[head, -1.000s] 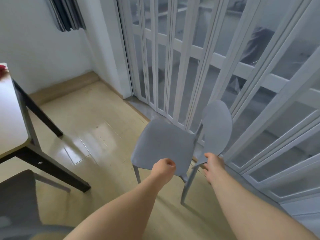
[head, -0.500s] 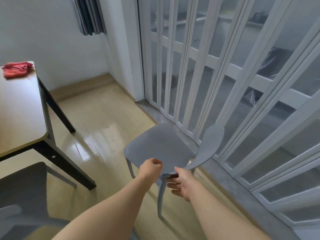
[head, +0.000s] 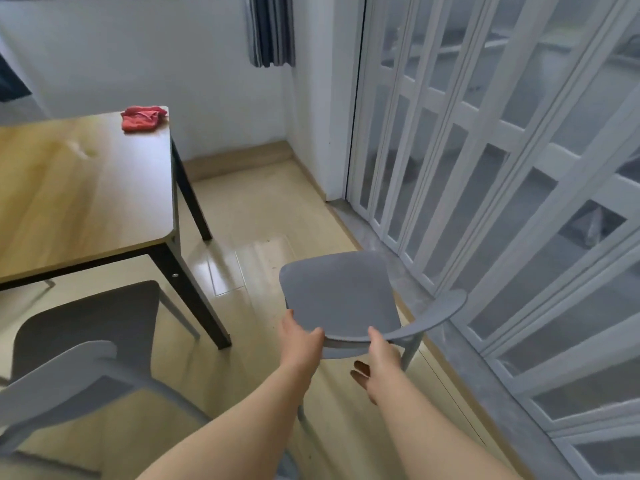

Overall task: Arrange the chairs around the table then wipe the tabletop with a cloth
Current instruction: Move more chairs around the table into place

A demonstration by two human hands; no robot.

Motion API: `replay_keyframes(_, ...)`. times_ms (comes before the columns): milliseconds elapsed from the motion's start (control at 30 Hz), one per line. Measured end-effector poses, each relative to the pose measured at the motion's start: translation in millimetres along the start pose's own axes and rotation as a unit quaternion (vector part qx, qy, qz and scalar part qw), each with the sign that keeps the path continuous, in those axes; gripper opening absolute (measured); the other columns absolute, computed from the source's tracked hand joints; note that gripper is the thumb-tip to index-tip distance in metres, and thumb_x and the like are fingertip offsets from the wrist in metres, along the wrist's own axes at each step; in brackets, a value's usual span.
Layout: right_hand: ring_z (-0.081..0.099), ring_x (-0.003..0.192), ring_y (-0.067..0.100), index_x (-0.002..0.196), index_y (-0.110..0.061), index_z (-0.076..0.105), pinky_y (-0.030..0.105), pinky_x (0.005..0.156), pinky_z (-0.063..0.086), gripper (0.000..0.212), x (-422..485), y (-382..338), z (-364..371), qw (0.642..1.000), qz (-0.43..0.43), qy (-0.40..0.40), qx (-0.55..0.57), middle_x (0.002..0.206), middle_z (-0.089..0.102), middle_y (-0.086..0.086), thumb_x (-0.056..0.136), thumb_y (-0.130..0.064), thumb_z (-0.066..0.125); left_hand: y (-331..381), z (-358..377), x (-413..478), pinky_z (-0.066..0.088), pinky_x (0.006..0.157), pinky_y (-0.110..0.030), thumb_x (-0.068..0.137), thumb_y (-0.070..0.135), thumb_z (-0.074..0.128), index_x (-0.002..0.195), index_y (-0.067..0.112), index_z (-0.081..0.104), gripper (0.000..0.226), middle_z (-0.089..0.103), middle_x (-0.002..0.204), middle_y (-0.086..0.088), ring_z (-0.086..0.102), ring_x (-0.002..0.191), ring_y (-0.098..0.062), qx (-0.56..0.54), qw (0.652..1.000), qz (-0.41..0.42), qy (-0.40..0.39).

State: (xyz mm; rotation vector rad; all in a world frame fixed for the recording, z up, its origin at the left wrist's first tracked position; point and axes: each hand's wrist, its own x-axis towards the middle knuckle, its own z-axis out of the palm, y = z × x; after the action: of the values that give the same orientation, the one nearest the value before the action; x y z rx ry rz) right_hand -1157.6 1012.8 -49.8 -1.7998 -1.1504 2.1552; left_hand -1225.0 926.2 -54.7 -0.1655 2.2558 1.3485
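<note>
A grey plastic chair hangs in the middle of the view, its backrest pointing right toward the folding door. My left hand grips the near edge of its seat. My right hand holds the same edge where the backrest joins, fingers curled under it. The wooden table with black legs stands to the left. A crumpled red cloth lies on its far right corner. A second grey chair stands at the table's near side, bottom left.
A white folding glass door runs along the right side, close to the held chair. A white wall and a wooden skirting board close the far end. Open floor lies between the table and the door.
The chair has turned and swung left, away from the door toward the table. My right hand shifted from the backrest base to under the seat edge. More of the table and the cloth show now.
</note>
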Motion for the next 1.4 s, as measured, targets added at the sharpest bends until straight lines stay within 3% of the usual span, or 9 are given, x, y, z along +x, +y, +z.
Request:
replay_keyframes(133, 0.06, 0.078, 0.026, 0.121, -0.01, 0.049, 0.04, 0.073, 0.048, 0.027, 15, -30, -36, 0.996, -0.05, 0.047, 0.052, 0.104, 0.059, 0.009, 0.094, -0.01, 0.048, 2, 22, 5, 0.048, 0.082, -0.038, 0.085, 0.019, 0.063, 0.131, 0.006, 0.034, 0.055, 0.052, 0.122, -0.015, 0.053, 0.097, -0.031, -0.221, 0.951, -0.217, 0.021)
replay_keyframes(267, 0.061, 0.071, 0.026, 0.107, -0.006, 0.048, 0.042, 0.072, 0.049, 0.02, 24, -43, -45, 0.999, -0.02, 0.031, 0.038, 0.096, 0.061, 0.014, 0.091, 0.003, 0.041, 8, 41, 17, 0.05, 0.076, -0.039, 0.091, 0.006, 0.05, 0.124, 0.004, 0.046, 0.034, 0.055, 0.113, -0.015, 0.058, 0.091, -0.03, -0.323, 0.906, -0.272, -0.018)
replay_keyframes(467, 0.06, 0.09, 0.039, 0.123, 0.001, 0.045, 0.046, 0.057, 0.051, 0.035, 39, -43, -30, 0.994, 0.028, 0.014, 0.106, 0.116, 0.057, 0.026, 0.089, 0.01, 0.04, 14, 36, 38, 0.054, 0.075, -0.041, 0.089, -0.007, 0.041, 0.125, 0.002, 0.05, 0.039, 0.061, 0.117, -0.018, 0.061, 0.093, -0.035, -0.363, 0.884, -0.291, 0.042)
replay_keyframes(634, 0.058, 0.086, 0.04, 0.13, 0.002, 0.041, 0.048, 0.059, 0.05, 0.042, 47, -46, 15, 0.984, 0.099, -0.023, 0.145, 0.117, 0.054, 0.027, 0.089, 0.012, 0.044, 28, -2, 71, 0.054, 0.083, -0.048, 0.091, -0.007, 0.041, 0.121, 0.0, 0.046, 0.031, 0.058, 0.108, -0.02, 0.06, 0.096, -0.037, -0.334, 0.9, -0.275, 0.059)
replay_keyframes(834, 0.055, 0.074, 0.038, 0.093, 0.005, 0.047, 0.05, 0.084, 0.047, 0.007, 40, -41, 93, 0.958, 0.164, -0.092, 0.215, 0.087, 0.054, 0.023, 0.092, 0.01, 0.043, 54, -64, 131, 0.047, 0.067, -0.04, 0.093, -0.005, 0.046, 0.115, 0.0, 0.046, 0.023, 0.048, 0.078, -0.014, 0.051, 0.065, -0.027, -0.243, 0.938, -0.237, 0.066)
replay_keyframes(967, 0.054, 0.088, 0.04, 0.089, 0.003, 0.047, 0.05, 0.081, 0.048, 0.008, 49, -54, 141, 0.949, 0.176, -0.105, 0.238, 0.087, 0.053, 0.024, 0.092, 0.01, 0.043, 71, -86, 176, 0.048, 0.066, -0.038, 0.093, -0.004, 0.048, 0.101, -0.001, 0.045, 0.01, 0.049, 0.078, -0.014, 0.052, 0.064, -0.027, -0.216, 0.947, -0.231, 0.054)
replay_keyframes(1100, 0.054, 0.09, 0.041, 0.086, 0.004, 0.046, 0.051, 0.088, 0.047, 0.008, 69, -84, 170, 0.952, 0.175, -0.108, 0.228, 0.086, 0.053, 0.024, 0.093, 0.008, 0.044, 88, -89, 218, 0.048, 0.045, -0.036, 0.093, -0.005, 0.047, 0.105, -0.002, 0.046, 0.013, 0.049, 0.077, -0.014, 0.052, 0.062, -0.026, -0.233, 0.947, -0.219, 0.032)
replay_keyframes(1267, 0.052, 0.105, 0.037, 0.084, 0.006, 0.048, 0.05, 0.095, 0.041, 0.013, 104, -127, 198, 0.969, 0.164, -0.109, 0.151, 0.083, 0.054, 0.022, 0.096, 0.002, 0.043, 108, -81, 262, 0.05, 0.06, -0.037, 0.092, -0.006, 0.045, 0.12, -0.002, 0.043, 0.028, 0.049, 0.078, -0.012, 0.054, 0.065, -0.025, -0.289, 0.935, -0.203, 0.011)
replay_keyframes(1401, 0.053, 0.112, 0.037, 0.106, 0.007, 0.052, 0.048, 0.085, 0.043, 0.015, 134, -159, 216, 0.98, 0.139, -0.111, 0.083, 0.086, 0.055, 0.023, 0.095, 0.001, 0.043, 116, -71, 290, 0.056, 0.077, -0.043, 0.087, -0.007, 0.046, 0.115, 0.002, 0.047, 0.029, 0.058, 0.1, -0.018, 0.063, 0.093, -0.035, -0.359, 0.912, -0.194, 0.045)
